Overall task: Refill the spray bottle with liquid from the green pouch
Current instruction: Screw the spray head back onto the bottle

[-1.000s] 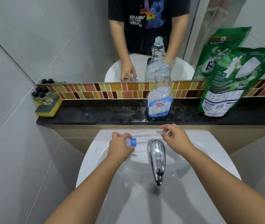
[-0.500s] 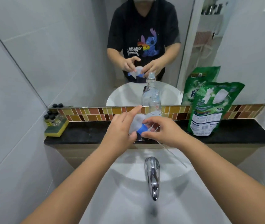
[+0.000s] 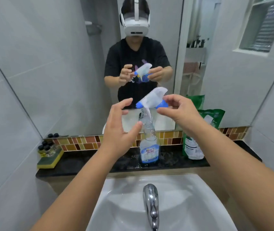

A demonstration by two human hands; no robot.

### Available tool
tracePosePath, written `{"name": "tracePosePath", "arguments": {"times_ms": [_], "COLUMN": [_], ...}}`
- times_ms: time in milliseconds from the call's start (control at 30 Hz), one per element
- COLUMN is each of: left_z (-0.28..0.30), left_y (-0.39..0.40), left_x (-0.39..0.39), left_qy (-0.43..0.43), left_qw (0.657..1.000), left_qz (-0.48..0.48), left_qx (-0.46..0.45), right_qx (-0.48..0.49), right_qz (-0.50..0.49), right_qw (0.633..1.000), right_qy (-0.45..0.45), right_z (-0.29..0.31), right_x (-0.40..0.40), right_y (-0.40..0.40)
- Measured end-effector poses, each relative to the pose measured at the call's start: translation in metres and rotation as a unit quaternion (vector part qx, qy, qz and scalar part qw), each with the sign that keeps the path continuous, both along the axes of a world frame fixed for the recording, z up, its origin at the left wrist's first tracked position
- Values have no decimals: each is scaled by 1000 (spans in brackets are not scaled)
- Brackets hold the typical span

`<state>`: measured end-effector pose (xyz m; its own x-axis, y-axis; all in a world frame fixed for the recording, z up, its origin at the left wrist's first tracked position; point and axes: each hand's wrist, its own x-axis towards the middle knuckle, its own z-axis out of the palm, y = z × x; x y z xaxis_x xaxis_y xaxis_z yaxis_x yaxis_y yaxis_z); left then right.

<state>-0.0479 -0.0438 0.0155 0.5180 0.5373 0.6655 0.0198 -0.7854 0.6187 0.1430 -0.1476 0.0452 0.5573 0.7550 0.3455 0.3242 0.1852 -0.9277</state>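
Note:
A clear spray bottle with a blue label stands open-topped on the black ledge behind the sink. Its white and blue trigger head is raised above the bottle neck. My right hand pinches the head's blue collar. My left hand hovers just left of the head with spread, relaxed fingers and holds nothing. The green pouch leans against the mirror at the right of the ledge, partly hidden behind my right forearm.
A white basin with a chrome tap lies below my arms. A yellow-green sponge with small dark-capped bottles sits at the ledge's left end. The mirror reflects a person wearing a headset.
Both hands rose from the basin rim to above the bottle. My left hand let go of the trigger head, which my right hand now holds alone.

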Motion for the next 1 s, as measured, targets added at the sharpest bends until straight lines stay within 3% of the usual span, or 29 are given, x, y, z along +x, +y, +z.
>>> {"name": "tracePosePath", "arguments": {"times_ms": [100, 200, 333, 600, 867, 1000], "left_z": [-31, -68, -99, -99, -100, -103], "left_y": [14, 26, 35, 52, 59, 63], "left_x": [6, 26, 55, 80, 87, 88], "left_qy": [-32, 57, 151, 171, 160, 165], "left_qw": [981, 955, 952, 955, 951, 948], "left_qz": [21, 12, 2, -23, -51, -61], "left_qx": [-189, -290, -268, -239, -258, -266], "right_qx": [102, 197, 280, 281, 233, 154], "right_qz": [10, 28, 51, 55, 38, 1], "right_qw": [989, 967, 937, 931, 948, 977], "right_qy": [103, 158, 203, 226, 215, 147], "right_z": [28, 53, 74, 69, 37, 2], "right_x": [8, 8, 1, 0, 6, 17], "right_y": [9, 21, 44, 81, 88, 82]}}
